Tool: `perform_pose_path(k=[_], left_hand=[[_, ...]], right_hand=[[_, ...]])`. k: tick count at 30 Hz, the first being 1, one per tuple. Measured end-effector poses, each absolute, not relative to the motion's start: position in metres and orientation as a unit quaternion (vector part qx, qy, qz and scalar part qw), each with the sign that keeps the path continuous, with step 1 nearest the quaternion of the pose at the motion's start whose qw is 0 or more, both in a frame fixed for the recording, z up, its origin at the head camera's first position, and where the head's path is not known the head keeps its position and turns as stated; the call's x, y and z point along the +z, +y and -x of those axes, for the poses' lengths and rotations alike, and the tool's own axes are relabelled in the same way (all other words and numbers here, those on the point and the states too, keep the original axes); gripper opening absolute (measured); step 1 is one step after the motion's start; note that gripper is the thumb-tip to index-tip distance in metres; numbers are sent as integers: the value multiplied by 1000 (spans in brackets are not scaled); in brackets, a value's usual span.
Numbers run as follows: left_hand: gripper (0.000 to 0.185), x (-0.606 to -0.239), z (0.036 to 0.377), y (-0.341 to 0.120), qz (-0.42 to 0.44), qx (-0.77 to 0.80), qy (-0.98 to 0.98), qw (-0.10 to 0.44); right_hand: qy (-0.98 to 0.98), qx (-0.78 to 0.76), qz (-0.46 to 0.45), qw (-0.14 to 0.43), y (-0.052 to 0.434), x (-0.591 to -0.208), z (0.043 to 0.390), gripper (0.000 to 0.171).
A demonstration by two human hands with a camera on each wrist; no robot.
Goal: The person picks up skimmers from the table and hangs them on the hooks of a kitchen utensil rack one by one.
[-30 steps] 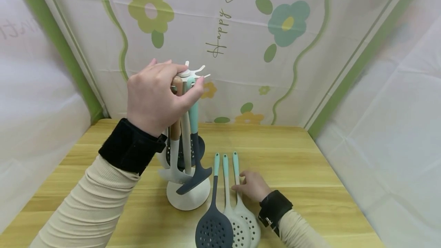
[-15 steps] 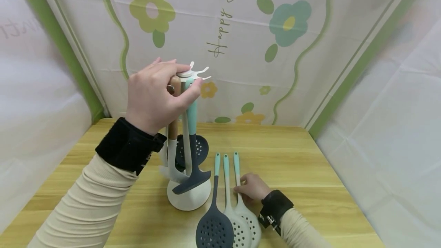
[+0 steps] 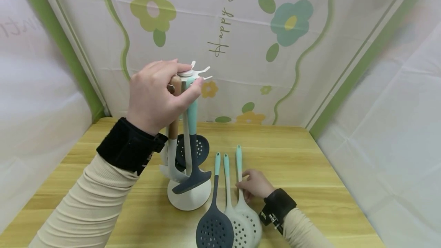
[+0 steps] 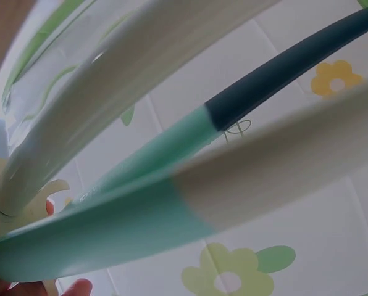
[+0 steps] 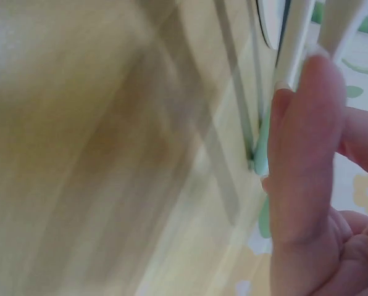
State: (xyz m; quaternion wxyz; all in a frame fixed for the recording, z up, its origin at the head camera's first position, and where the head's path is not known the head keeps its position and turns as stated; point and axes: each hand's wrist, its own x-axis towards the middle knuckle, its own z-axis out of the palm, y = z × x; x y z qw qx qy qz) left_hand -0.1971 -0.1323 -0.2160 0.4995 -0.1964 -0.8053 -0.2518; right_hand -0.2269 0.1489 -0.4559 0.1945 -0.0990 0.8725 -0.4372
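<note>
My left hand (image 3: 155, 91) grips the top of a white rotating utensil stand (image 3: 187, 200), its thumb beside a mint handle. From the stand hang a wooden-handled utensil (image 3: 174, 129), a mint-handled turner with a dark head (image 3: 193, 183) and a dark perforated spoon (image 3: 202, 148), among others. Mint and white handles (image 4: 97, 234) cross the left wrist view. My right hand (image 3: 256, 185) pinches the shaft of the rightmost white skimmer (image 3: 255, 221), its handle end slightly raised. Beside it lie another white skimmer (image 3: 240, 229) and a dark skimmer (image 3: 214, 229).
A wooden table (image 3: 289, 152) lies under everything. White fabric walls (image 3: 241, 87) with printed flowers enclose it at the back and on both sides. Bare prongs of the stand's top (image 3: 205, 72) point right.
The rightmost white skimmer has shifted slightly, its handle end moving up and away from the middle one. The stand has turned a little under my left hand.
</note>
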Motion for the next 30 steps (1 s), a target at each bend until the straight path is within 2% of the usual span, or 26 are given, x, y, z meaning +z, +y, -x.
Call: perform_pose_path(k=[20, 30], left_hand=[[51, -217, 198, -132, 194, -251, -804, 503], [50, -216, 198, -132, 193, -249, -807, 500]], right_hand=[[871, -462, 100, 131, 157, -431, 229, 50], [858, -485, 115, 124, 158, -422, 233, 47]])
